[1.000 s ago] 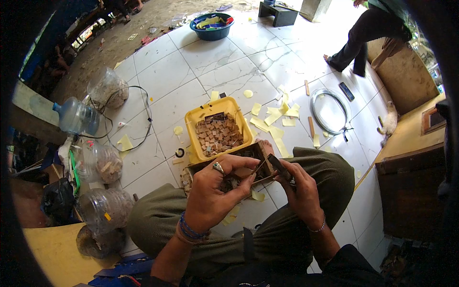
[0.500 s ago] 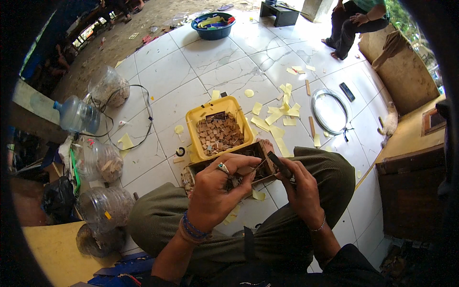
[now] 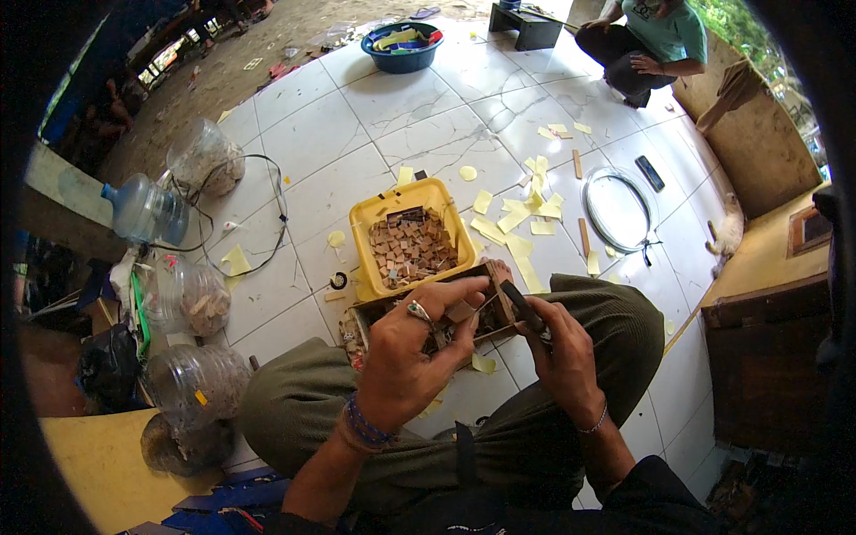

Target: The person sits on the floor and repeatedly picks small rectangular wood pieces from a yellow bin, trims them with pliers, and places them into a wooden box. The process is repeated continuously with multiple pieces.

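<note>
**Two hands working a small chip over a wooden box**

The person is sitting on the tiled floor (image 3: 303,134), both hands meeting just near of a yellow tray (image 3: 379,221). The left hand (image 3: 415,352) is pinching one small pale brown chip (image 3: 461,311) between thumb and forefinger; the chip is sitting at the fingertips, on the right side of that hand, with the other fingers curled loosely below it. A ring is showing on one finger and a beaded band on the wrist. The right hand (image 3: 557,352) is clenching around one dark slim tool (image 3: 520,303), whose tip is angling up and left towards the chip; whether tip and chip are touching cannot be told. Both are hanging over one shallow wooden box (image 3: 499,299) resting against the person's legs, its contents too small to make out.

The one yellow tray, just far of the hands, is holding a heap of small brown squares (image 3: 410,250), too many to count. Pale yellow scraps (image 3: 526,218) are lying scattered on the tiles to its right, well over a dozen. Farther right one metal ring (image 3: 615,209) is lying flat, with two short wooden sticks (image 3: 584,236) beside it. On the left four clear plastic jars (image 3: 183,299) are lying and standing, along with one blue-tinted water bottle (image 3: 143,209) and one black cable (image 3: 267,214) looping across the tiles. At the far edge one blue basin (image 3: 401,55) is standing, and another person (image 3: 646,40) is crouching at the far right.
</note>
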`<action>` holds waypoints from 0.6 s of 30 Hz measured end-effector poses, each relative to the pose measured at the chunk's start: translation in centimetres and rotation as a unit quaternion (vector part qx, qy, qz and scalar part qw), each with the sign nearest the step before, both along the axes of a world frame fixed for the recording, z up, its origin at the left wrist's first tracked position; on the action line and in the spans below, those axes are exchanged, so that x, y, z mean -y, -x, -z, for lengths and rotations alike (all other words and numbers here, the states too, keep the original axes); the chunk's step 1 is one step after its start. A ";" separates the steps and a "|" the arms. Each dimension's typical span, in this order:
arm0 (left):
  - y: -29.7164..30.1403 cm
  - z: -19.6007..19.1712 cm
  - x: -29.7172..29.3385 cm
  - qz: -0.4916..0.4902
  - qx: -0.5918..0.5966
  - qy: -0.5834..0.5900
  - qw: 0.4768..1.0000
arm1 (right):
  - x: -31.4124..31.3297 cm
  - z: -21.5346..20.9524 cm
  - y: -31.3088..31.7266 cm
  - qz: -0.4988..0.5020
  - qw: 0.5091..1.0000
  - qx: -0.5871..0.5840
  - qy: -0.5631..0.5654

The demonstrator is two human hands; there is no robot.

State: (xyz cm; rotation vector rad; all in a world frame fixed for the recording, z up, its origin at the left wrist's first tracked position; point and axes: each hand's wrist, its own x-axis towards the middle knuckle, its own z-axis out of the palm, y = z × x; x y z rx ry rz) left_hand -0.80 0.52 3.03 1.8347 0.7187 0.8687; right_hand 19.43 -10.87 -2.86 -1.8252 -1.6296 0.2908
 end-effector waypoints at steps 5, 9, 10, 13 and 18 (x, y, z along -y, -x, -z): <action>-1.1 0.6 1.0 -0.022 0.018 0.161 0.986 | 0.1 0.5 0.4 -0.003 0.999 -0.024 -0.023; -0.8 0.5 1.1 -0.041 -0.045 0.149 0.987 | 0.4 0.9 0.7 -0.007 1.000 -0.025 -0.018; -0.8 0.4 1.1 -0.043 -0.038 0.151 0.987 | 0.5 0.9 0.8 -0.007 0.999 -0.028 -0.026; -0.9 0.4 1.1 -0.040 -0.023 0.151 0.987 | 0.5 0.8 1.2 -0.009 0.998 -0.059 -0.032; -0.4 0.5 0.1 -0.005 0.000 0.191 0.981 | 0.9 -1.0 0.9 -0.053 0.949 -0.284 0.125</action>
